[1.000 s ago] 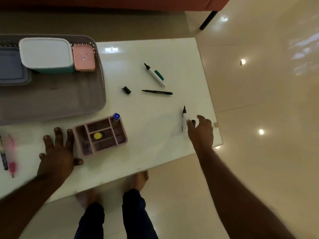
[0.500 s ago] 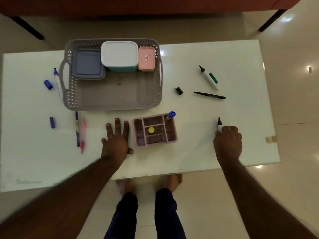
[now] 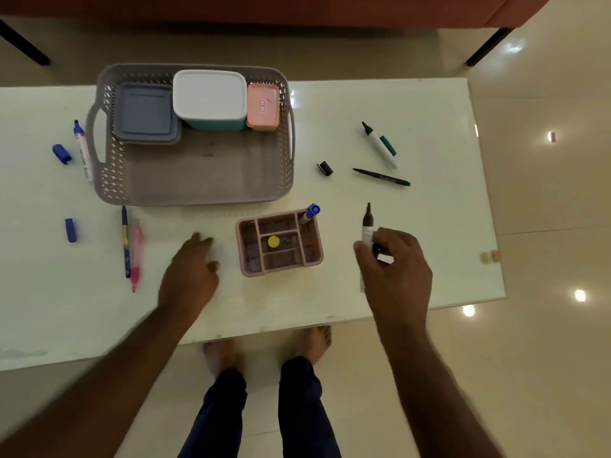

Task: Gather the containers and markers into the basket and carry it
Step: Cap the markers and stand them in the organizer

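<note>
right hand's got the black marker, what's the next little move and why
Probably carry it left and stand it in the pink organizer. The right hand grips the uncapped black marker just off the table, the organizer sits close beside it, and a blue marker already stands in one of its slots. The left hand rests on the table by the organizer.

Both hands reach forward: left hand (image 3: 190, 276) flat, fingers relaxed; right hand (image 3: 395, 271) curled, pinching a marker (image 3: 367, 226).

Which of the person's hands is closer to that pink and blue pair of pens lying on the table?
The left hand: it rests just right of the pens. The right hand is far across, past the pink organizer, holding a black marker.
</note>
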